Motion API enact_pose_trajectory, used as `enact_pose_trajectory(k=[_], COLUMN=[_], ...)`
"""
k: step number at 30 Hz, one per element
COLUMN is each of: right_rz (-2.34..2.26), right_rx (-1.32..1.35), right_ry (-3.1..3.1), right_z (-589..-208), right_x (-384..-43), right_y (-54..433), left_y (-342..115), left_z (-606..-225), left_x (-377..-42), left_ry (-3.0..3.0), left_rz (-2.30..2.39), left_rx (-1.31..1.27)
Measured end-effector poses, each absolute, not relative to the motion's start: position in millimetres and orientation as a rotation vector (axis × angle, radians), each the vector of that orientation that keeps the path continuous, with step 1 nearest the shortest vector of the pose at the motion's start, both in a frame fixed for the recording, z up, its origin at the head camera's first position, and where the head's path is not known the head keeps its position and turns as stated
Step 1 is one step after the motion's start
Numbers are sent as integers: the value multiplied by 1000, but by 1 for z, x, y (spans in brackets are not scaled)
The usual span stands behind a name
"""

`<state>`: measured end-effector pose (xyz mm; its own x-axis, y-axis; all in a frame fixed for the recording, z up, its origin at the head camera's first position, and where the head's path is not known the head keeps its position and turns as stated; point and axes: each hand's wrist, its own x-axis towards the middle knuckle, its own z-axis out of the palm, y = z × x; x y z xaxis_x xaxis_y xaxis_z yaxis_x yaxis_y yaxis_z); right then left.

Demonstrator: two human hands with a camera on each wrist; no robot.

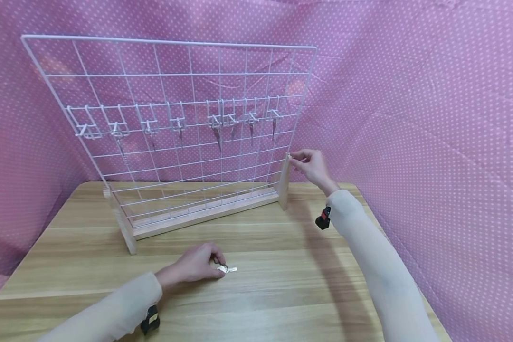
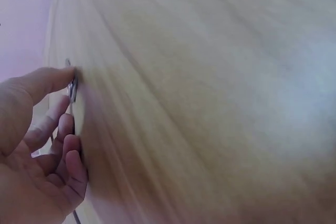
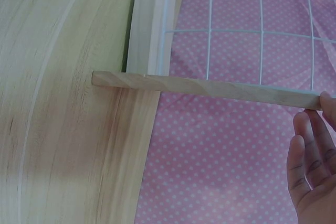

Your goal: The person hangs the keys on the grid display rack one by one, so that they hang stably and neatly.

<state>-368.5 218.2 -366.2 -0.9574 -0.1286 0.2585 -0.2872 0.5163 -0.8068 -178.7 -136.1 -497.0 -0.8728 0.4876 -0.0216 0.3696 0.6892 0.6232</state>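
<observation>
Low over the wooden table, my left hand [image 1: 198,263] pinches a key ring with silver keys [image 1: 231,270] between thumb and fingers. In the left wrist view the keys [image 2: 73,88] show edge-on at the thumb tip, close against the tabletop, and the other fingers are curled. My right hand [image 1: 312,164] is out at the far right, where thumb and fingers pinch the top of a wooden upright [image 1: 284,183]. That upright [image 3: 210,88] supports one side of a white wire grid [image 1: 169,42]. The right wrist view cuts off part of the hand.
White wire hooks [image 1: 95,134] line the grid in a row, with keys [image 1: 217,137] hanging from several. A wooden base bar [image 1: 209,216] and a left upright [image 1: 120,223] carry the grid on the table [image 1: 256,304]. Pink dotted cloth [image 1: 436,128] surrounds the table.
</observation>
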Motion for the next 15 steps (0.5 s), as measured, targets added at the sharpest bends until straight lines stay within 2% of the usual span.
enact_pose_trajectory(k=[15], right_rz=[1432], right_rx=[329], right_ry=[-2589], right_z=[-367], right_x=[-368], right_y=[218], left_y=[-146], left_z=[-497], left_x=[-181], left_ry=[2438], left_rz=[1199], left_rx=[645])
